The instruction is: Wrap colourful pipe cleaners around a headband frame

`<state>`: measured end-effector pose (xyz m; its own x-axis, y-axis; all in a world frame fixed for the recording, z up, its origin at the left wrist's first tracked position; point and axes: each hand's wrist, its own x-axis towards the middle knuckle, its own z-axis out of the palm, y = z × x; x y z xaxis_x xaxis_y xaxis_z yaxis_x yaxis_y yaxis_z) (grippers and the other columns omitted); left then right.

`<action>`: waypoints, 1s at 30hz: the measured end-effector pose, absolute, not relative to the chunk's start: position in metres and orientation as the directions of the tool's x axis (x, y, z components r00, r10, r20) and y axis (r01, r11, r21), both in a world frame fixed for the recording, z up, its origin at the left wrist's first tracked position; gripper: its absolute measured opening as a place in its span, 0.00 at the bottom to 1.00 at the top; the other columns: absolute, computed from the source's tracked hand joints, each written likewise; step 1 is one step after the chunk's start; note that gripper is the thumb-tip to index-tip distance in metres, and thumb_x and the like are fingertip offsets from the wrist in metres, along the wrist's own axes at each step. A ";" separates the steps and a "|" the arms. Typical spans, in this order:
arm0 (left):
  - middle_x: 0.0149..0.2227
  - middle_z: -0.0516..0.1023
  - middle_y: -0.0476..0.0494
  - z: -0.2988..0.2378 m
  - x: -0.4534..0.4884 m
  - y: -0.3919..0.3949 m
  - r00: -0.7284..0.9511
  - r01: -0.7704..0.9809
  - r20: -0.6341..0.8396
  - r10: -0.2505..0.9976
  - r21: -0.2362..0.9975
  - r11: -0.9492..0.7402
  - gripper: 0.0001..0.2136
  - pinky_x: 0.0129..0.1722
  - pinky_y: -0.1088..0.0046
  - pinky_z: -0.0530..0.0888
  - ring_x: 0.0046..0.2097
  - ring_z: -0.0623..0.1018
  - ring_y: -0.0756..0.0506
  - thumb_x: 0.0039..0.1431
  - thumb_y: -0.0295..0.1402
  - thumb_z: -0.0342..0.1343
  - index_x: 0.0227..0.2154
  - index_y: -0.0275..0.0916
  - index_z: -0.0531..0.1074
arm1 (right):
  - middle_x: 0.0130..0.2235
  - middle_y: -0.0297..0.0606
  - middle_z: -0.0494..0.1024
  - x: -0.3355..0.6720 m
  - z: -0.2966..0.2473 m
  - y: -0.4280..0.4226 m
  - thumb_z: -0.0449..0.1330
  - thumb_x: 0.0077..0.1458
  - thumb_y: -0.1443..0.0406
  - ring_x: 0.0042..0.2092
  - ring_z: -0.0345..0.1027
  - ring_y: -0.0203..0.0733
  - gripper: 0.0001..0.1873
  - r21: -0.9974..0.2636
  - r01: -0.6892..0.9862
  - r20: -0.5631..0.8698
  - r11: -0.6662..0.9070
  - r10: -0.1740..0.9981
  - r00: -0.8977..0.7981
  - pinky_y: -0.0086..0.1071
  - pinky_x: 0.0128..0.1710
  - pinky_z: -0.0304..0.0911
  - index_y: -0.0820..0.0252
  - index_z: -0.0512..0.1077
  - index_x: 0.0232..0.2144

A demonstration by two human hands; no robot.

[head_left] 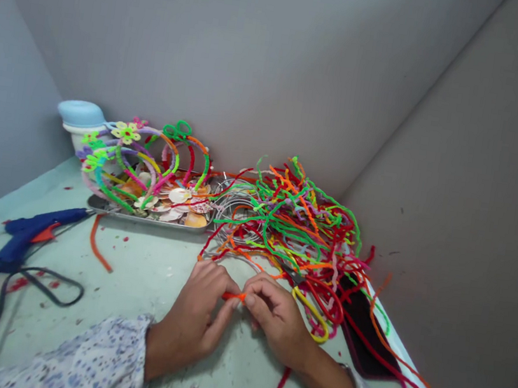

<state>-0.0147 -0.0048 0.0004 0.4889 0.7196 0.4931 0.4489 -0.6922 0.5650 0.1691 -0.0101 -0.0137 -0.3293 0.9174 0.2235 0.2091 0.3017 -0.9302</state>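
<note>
Between my two hands is a short red and orange pipe cleaner (pixel 234 296). My left hand (pixel 191 316) pinches one end of it with thumb and forefinger. On the other end, the fingertips of my right hand (pixel 277 318) are closed, and part of the piece is hidden behind them. A big tangle of coloured pipe cleaners (pixel 303 219) lies just beyond my hands. Yellow-handled scissors (pixel 323 335) lie partly under that tangle, beside my right hand. One red strand (pixel 280 386) pokes out below my right wrist.
A metal tray (pixel 158 223) holds shells (pixel 179 195), with pipe-cleaner-wrapped headbands (pixel 177 157) on top. Coiled silver wire (pixel 225 208) sits beside it. At left are a blue glue gun (pixel 35 230) with its cord and a bottle (pixel 81 116). A dark phone-like slab (pixel 370 341) lies at right.
</note>
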 end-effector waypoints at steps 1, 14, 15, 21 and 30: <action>0.32 0.68 0.44 0.000 -0.014 -0.005 0.493 0.451 0.490 0.719 0.564 -0.692 0.04 0.41 0.61 0.63 0.37 0.67 0.44 0.61 0.26 0.46 0.34 0.38 0.65 | 0.30 0.32 0.66 0.169 -0.013 -0.010 0.52 0.63 0.59 0.26 0.60 0.31 0.14 -0.928 0.212 0.225 0.305 0.915 -0.334 0.27 0.28 0.59 0.60 0.68 0.29; 0.32 0.69 0.45 0.004 -0.015 -0.005 0.471 0.458 0.490 0.734 0.575 -0.678 0.06 0.41 0.62 0.62 0.38 0.67 0.44 0.61 0.27 0.46 0.37 0.39 0.67 | 0.41 0.39 0.69 0.169 -0.016 -0.012 0.54 0.61 0.63 0.33 0.64 0.36 0.08 -0.882 0.261 0.358 0.393 0.917 -0.173 0.30 0.33 0.63 0.57 0.67 0.42; 0.32 0.69 0.45 0.004 -0.015 -0.004 0.471 0.459 0.493 0.732 0.571 -0.680 0.06 0.41 0.62 0.62 0.37 0.67 0.44 0.61 0.27 0.46 0.37 0.39 0.67 | 0.41 0.39 0.69 0.169 -0.017 -0.012 0.54 0.60 0.63 0.34 0.64 0.37 0.08 -0.872 0.271 0.377 0.407 0.913 -0.156 0.31 0.34 0.64 0.56 0.67 0.42; 0.32 0.69 0.45 0.003 -0.014 -0.004 0.476 0.475 0.487 0.733 0.559 -0.680 0.07 0.41 0.62 0.62 0.37 0.67 0.44 0.62 0.28 0.45 0.36 0.38 0.68 | 0.37 0.37 0.70 0.169 -0.016 -0.009 0.54 0.60 0.67 0.40 0.66 0.40 0.04 -0.813 0.326 0.448 0.483 0.876 -0.181 0.34 0.41 0.64 0.56 0.70 0.36; 0.29 0.68 0.46 -0.001 -0.012 -0.004 0.498 0.514 0.443 0.745 0.541 -0.665 0.09 0.39 0.63 0.62 0.35 0.66 0.44 0.63 0.29 0.43 0.32 0.38 0.67 | 0.36 0.37 0.70 0.168 -0.014 -0.010 0.56 0.58 0.69 0.38 0.67 0.40 0.04 -0.785 0.342 0.472 0.516 0.857 -0.208 0.32 0.38 0.65 0.57 0.70 0.35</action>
<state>-0.0122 -0.0040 -0.0006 0.4983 0.7453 0.4429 0.5144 -0.6654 0.5409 0.1678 -0.0095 -0.0139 -0.2079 0.8565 0.4724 0.3419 0.5161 -0.7853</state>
